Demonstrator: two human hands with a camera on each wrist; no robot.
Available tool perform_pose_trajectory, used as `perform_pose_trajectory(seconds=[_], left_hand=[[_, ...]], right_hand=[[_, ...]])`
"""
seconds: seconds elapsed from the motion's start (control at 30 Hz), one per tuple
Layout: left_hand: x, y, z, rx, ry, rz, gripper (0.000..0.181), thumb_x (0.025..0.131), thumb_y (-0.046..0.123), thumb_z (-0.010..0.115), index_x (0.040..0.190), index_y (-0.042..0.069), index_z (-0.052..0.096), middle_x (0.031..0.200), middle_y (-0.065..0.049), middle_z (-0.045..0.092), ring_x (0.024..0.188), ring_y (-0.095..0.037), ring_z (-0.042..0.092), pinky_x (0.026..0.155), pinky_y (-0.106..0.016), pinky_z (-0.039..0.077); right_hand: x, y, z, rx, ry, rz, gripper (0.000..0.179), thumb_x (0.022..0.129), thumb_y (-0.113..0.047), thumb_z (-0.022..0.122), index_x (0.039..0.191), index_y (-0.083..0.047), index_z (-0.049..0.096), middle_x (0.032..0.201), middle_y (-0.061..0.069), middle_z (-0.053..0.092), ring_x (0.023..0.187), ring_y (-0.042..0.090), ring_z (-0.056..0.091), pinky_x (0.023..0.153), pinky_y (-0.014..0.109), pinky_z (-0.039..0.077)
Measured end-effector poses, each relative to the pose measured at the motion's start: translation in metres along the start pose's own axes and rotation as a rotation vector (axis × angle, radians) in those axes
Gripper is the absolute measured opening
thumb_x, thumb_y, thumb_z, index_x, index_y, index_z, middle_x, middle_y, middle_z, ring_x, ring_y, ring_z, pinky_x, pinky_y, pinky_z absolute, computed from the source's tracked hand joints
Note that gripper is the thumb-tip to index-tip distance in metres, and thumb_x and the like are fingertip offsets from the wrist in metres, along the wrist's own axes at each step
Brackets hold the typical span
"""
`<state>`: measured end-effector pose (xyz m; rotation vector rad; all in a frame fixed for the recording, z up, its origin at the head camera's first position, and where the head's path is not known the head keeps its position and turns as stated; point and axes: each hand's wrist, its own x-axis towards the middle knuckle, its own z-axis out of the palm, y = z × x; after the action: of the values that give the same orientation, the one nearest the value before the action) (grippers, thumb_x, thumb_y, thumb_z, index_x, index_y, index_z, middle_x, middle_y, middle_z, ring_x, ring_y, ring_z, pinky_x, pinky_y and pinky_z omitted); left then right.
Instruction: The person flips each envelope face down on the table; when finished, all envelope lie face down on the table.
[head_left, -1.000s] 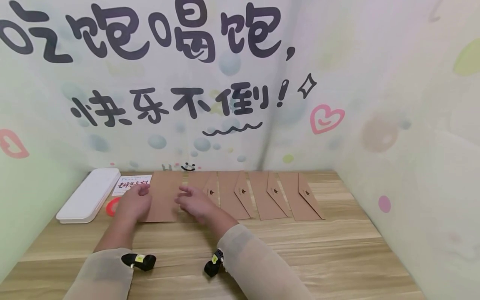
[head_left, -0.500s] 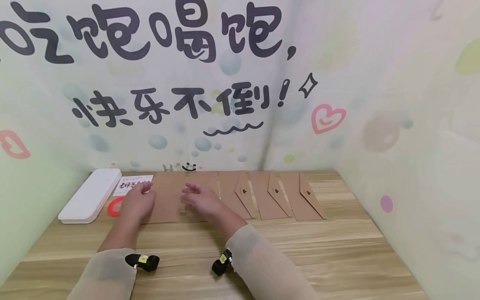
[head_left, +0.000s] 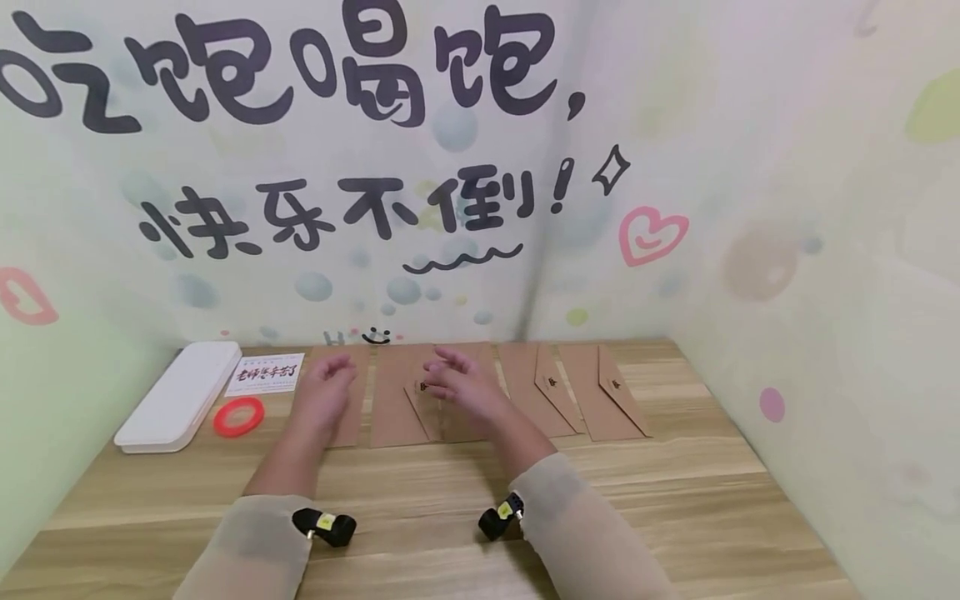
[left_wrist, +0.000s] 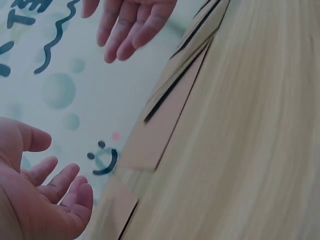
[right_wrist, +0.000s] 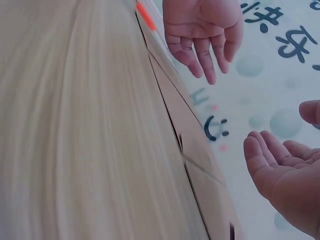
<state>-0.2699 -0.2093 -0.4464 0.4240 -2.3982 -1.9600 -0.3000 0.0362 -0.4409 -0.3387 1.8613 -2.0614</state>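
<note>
Five-fingered and empty, my left hand (head_left: 324,398) hovers over the leftmost brown envelope (head_left: 354,417), hiding part of it. That envelope shows a plain face. My right hand (head_left: 471,390) is held above another envelope (head_left: 480,427), palm turned toward the left hand. Between the hands lies an envelope (head_left: 393,396) with a slanted flap and small dark emblem. In the left wrist view both the left hand (left_wrist: 50,200) and right hand (left_wrist: 135,27) have loosely bent fingers with nothing between them. The right wrist view also shows the right hand (right_wrist: 287,175) clear of the envelopes.
Farther right lie two flapped envelopes, one (head_left: 519,400) beside the other (head_left: 585,400). On the left are a white case (head_left: 176,400), a printed card (head_left: 266,373) and a red ring-shaped roll (head_left: 238,417). A printed wall covering (head_left: 480,300) stands behind the wooden table (head_left: 420,500).
Both hands have moved to the right along the row of envelopes. The card and red roll are now uncovered, and the second envelope's flap and emblem show. The envelopes appear to stay in place.
</note>
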Motion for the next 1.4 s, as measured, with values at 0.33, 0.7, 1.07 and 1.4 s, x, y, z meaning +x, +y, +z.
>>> perform_pose_trajectory(seconds=[0.33, 0.7, 1.07, 1.4], left_hand=[[-0.003, 0.008, 0.034, -0.088, -0.017, 0.031, 0.049, 0.109, 0.020, 0.054, 0.156, 0.005, 0.049, 0.159, -0.016, 0.054, 0.147, -0.032, 0.049, 0.121, -0.047, 0.044], [-0.006, 0.001, 0.031, 0.062, -0.084, 0.011, 0.059, 0.106, 0.025, 0.055, 0.162, 0.010, 0.043, 0.165, -0.015, 0.046, 0.154, -0.036, 0.043, 0.130, -0.055, 0.035], [-0.005, -0.004, 0.031, 0.128, -0.141, 0.023, 0.059, 0.109, 0.031, 0.054, 0.162, 0.009, 0.043, 0.167, -0.017, 0.045, 0.157, -0.040, 0.040, 0.131, -0.058, 0.031], [-0.006, -0.003, 0.033, 0.128, -0.151, 0.021, 0.059, 0.107, 0.032, 0.057, 0.160, 0.010, 0.045, 0.166, -0.016, 0.046, 0.155, -0.040, 0.042, 0.130, -0.058, 0.033]], right_hand=[[-0.003, 0.009, -0.024, -0.052, 0.001, 0.007, 0.062, 0.112, -0.017, 0.054, 0.165, 0.003, 0.029, 0.162, 0.030, 0.048, 0.149, 0.049, 0.050, 0.123, 0.054, 0.045], [-0.006, 0.020, -0.022, 0.064, -0.023, 0.117, 0.063, 0.113, -0.018, 0.050, 0.165, 0.006, 0.025, 0.163, 0.034, 0.042, 0.149, 0.048, 0.050, 0.125, 0.051, 0.044], [-0.003, 0.025, -0.023, 0.077, -0.018, 0.134, 0.063, 0.112, -0.017, 0.052, 0.164, 0.008, 0.028, 0.163, 0.033, 0.043, 0.149, 0.047, 0.051, 0.123, 0.051, 0.045], [-0.006, 0.022, -0.022, 0.079, -0.012, 0.128, 0.061, 0.112, -0.016, 0.052, 0.162, 0.010, 0.030, 0.163, 0.035, 0.042, 0.149, 0.048, 0.051, 0.123, 0.050, 0.046]])
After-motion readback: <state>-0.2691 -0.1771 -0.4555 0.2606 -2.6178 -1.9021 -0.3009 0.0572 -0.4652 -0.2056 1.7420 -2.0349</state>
